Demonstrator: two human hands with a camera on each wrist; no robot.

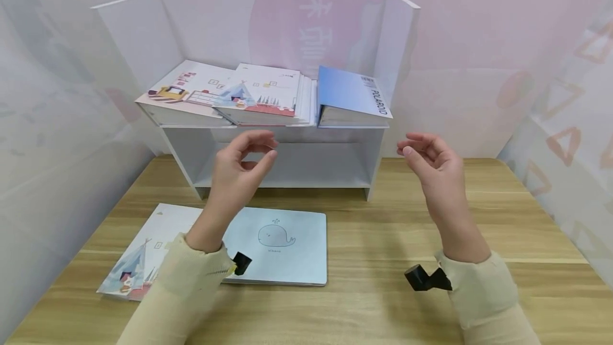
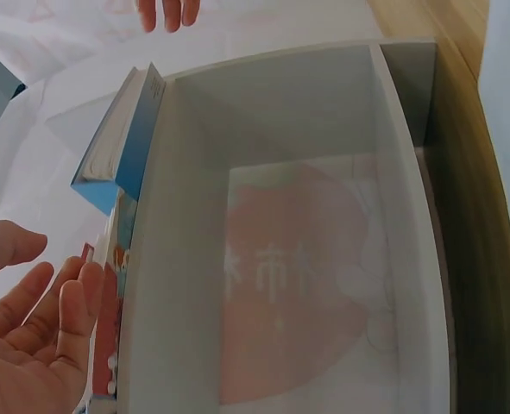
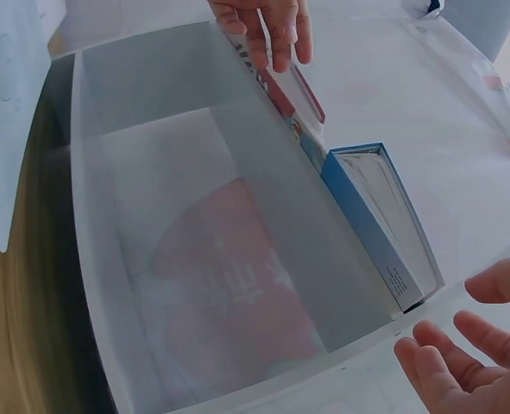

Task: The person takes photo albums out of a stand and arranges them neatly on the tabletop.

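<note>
My left hand (image 1: pixel 237 172) is raised in front of the white shelf (image 1: pixel 287 134), its fingers loosely bent and holding nothing. Level with it on the right, my right hand (image 1: pixel 438 169) hovers with thumb and fingers apart, also holding nothing. On the shelf's top board lie a blue album marked POLAROID (image 1: pixel 351 92), an album with a tent picture (image 1: pixel 263 92) and an album with a yellow vehicle (image 1: pixel 184 92). The left wrist view has my left fingers beside the albums' edges; the right wrist view puts my right hand (image 3: pixel 475 358) near the blue album (image 3: pixel 380 220).
On the wooden table (image 1: pixel 383 292), below my left forearm, lie a pale blue book with a whale drawing (image 1: pixel 278 244) and a white tent-picture album (image 1: pixel 139 260), partly covered by the sleeve. Upright side panels (image 1: pixel 395 41) flank the shelf top. Printed curtains surround the table.
</note>
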